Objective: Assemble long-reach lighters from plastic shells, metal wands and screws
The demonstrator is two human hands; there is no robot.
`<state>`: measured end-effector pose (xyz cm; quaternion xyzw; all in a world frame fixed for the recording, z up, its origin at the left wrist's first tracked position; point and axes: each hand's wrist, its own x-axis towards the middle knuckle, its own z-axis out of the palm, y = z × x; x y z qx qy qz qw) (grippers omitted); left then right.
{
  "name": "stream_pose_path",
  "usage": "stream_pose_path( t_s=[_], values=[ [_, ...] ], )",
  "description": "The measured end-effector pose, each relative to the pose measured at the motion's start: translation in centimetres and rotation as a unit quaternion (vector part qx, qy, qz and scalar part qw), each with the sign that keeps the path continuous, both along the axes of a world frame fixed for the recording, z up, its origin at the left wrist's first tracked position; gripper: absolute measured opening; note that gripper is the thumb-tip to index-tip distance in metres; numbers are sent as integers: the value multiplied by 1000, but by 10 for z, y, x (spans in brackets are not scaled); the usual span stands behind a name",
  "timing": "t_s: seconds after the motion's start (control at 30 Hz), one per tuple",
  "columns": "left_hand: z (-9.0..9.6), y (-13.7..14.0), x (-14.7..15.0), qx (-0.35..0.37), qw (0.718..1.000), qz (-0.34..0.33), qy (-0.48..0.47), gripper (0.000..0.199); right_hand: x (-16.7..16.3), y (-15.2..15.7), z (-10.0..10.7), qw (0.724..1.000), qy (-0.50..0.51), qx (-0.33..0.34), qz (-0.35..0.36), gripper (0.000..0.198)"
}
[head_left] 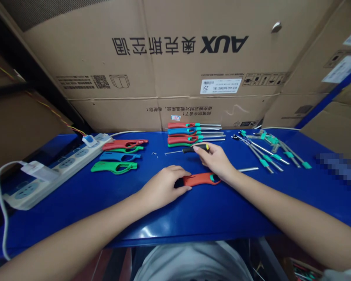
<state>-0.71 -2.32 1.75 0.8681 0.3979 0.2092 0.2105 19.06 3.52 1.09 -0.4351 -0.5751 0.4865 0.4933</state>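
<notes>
An orange-red gas lighter [198,179] with a long metal tube lies flat on the blue table [128,207]. My left hand [166,186] grips its handle end between thumb and fingers. Above the lighter, my right hand [218,160] is closed around a screwdriver [190,149] with a black and yellow handle. Its thin shaft points left, with the tip close to the tabletop. Several tiny screws [154,154] are scattered just left of that tip; whether one sits on the tip I cannot tell. My right wrist covers part of the lighter's tube.
Red, blue and green lighter shells [114,167] lie at the left beside a white power strip [66,164]. Several lighters with tubes [183,130] are stacked at the back. Loose metal tubes with green parts [269,150] lie at the right. A cardboard sheet [163,78] stands behind.
</notes>
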Motion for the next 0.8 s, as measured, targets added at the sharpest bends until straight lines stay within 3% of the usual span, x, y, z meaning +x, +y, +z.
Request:
stream_pose_path(
  t_s=[0.23, 0.33, 0.47, 0.8],
  values=[
    [-19, 9, 6, 8, 994, -17, -105, 35, 17, -2, 26, 987, 152, 29, -49, 27],
    [-21, 14, 4, -36, 985, 41, -161, 40, 23, -4, 33, 984, 171, 28, -43, 17],
    [-18, 17, 1, -80, 953, 125, -264, 48, 28, -5, 35, 985, 167, 28, -32, 10],
    [-7, 11, -1, 60, 953, 143, -260, 16, 29, -4, 35, 985, 166, 23, -27, 9]
  ],
)
